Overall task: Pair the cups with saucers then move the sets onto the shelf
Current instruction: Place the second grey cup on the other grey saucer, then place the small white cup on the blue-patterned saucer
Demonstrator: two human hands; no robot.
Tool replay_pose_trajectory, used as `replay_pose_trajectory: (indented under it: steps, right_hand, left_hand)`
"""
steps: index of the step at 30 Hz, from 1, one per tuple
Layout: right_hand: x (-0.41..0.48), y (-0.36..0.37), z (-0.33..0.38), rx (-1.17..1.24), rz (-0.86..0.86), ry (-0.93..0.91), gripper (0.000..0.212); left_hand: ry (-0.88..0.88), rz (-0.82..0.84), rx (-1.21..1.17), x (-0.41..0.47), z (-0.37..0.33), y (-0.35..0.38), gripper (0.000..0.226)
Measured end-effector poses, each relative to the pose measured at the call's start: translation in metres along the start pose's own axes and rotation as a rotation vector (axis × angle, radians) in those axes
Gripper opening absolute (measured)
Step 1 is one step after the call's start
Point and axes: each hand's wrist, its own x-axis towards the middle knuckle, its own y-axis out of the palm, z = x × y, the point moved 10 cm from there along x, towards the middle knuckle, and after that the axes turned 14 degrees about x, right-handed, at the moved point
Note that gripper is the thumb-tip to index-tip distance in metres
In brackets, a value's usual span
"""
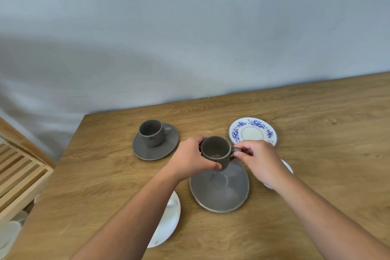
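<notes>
One set (pixel 155 141) is paired at ten o'clock; a second cup (pixel 215 152), gripped by left hand (pixel 191 157) and right hand (pixel 258 161), is held over its saucer (pixel 219 194).

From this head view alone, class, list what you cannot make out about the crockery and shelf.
- White plate: the left forearm covers most of it.
- White dish: mostly behind the right hand.
- Wooden shelf: cut off by the left edge; its contents are blurred.
- Held grey cup: whether it touches the grey saucer is unclear.
</notes>
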Motion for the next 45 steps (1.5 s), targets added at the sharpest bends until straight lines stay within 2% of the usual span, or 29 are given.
replay_pose_trajectory:
  steps: [12, 32, 34, 36, 39, 42, 43, 45]
  right_hand:
    - [-0.029, 0.013, -0.015, -0.185, 0.052, 0.039, 0.015]
    - [-0.032, 0.013, -0.012, -0.288, 0.062, 0.042, 0.024]
    - [-0.034, 0.008, -0.012, -0.297, 0.056, 0.053, 0.031]
    - [-0.036, -0.004, -0.009, -0.263, 0.017, 0.035, 0.035]
    - [-0.042, -0.043, -0.002, -0.183, -0.119, -0.037, 0.029]
    - [-0.051, -0.09, -0.009, -0.099, -0.263, -0.061, 0.026]
    - [-0.052, -0.098, -0.015, -0.076, -0.281, -0.05, 0.026]
    - [-0.054, -0.11, -0.031, -0.016, -0.266, -0.009, 0.03]
  left_hand:
    - [-0.065, 0.008, 0.084, -0.026, 0.012, 0.031, 0.071]
    - [-0.073, 0.023, 0.055, -0.04, 0.012, 0.034, 0.069]
    - [-0.077, 0.043, 0.079, -0.039, 0.013, 0.035, 0.074]
    - [-0.078, 0.073, 0.12, -0.04, 0.012, 0.036, 0.089]
    - [-0.011, -0.005, 0.211, -0.042, -0.005, 0.025, 0.105]
    - [0.157, -0.199, 0.251, -0.052, -0.046, 0.015, 0.09]
    - [0.208, -0.227, 0.237, -0.057, -0.057, 0.017, 0.083]
    - [0.267, -0.179, 0.187, -0.062, -0.078, 0.041, 0.075]
